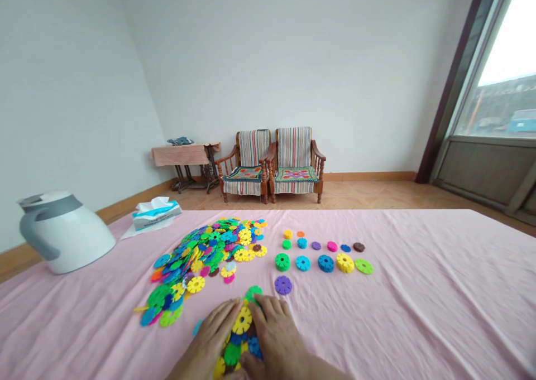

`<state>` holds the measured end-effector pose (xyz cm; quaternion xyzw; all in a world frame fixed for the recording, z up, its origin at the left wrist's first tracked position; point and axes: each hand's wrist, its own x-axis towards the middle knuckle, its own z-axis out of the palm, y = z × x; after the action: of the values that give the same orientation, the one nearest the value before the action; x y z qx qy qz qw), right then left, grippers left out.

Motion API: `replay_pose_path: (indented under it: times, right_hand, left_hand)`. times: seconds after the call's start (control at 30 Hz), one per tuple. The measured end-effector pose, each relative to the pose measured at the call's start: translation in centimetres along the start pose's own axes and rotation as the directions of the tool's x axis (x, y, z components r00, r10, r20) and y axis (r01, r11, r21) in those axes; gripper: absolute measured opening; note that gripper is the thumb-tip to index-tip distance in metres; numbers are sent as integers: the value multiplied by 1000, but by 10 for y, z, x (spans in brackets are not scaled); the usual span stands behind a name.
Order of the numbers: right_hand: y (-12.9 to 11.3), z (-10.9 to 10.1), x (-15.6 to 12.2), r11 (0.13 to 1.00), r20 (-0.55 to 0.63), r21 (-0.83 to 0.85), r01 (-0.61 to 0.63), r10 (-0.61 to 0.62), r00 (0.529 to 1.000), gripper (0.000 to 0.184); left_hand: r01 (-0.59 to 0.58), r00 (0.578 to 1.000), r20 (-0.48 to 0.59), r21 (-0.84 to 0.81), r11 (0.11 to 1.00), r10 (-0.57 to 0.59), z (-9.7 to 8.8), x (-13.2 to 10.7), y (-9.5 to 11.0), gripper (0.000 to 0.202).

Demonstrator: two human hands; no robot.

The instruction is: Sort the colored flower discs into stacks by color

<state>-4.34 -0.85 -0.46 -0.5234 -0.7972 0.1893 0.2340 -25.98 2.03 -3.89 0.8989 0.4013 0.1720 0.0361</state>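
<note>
Both of my hands rest at the near edge of the table, on either side of a small pile of colourful notched plastic discs point(232, 353). My left hand point(211, 335) lies along the pile's left side with its fingers stretched forward. On the right side, my right hand point(278, 332) has its fingers stretched out too, its thumb reaching in over the discs. Between the fingertips shows a yellow disc point(242, 320), and just beyond them a green disc point(253, 292). A purple disc point(283, 284) lies ahead of my right hand. Parts of the pile are hidden under my hands.
Ahead to the left spreads a large heap of mixed discs point(209, 249). Discs sorted by colour stand in rows, including a yellow stack point(345, 262). A white-grey jug point(69, 232) and a tissue pack point(154, 213) stand left on the pink tablecloth point(419, 290).
</note>
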Motion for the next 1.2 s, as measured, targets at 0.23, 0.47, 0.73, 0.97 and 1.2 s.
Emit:
replay_pose_path:
  times: [0.23, 0.47, 0.73, 0.97, 1.2]
  right_hand:
    - [53, 0, -37, 973, -24, -153, 171, -177, 984, 70]
    - [87, -23, -72, 931, -187, -268, 247, -301, 935, 45]
    - [88, -77, -90, 981, -74, -192, 38, -53, 996, 40]
    - [111, -83, -106, 993, -260, -100, -60, 32, 965, 39]
    - [129, -70, -117, 996, -437, -31, -80, 58, 898, 39]
  left_hand:
    - [-233, 972, -23, -61, 971, 232, 19, 17, 32, 85]
    - [-294, 956, 4, -67, 954, 295, 27, 46, 77, 77]
    - [-333, 920, 163, -156, 930, 356, 34, 89, 114, 68]
    - [-304, 932, 144, -190, 933, 333, 2, 110, 133, 86]
    - [-191, 981, -51, -24, 981, 190, 17, 54, 64, 61]
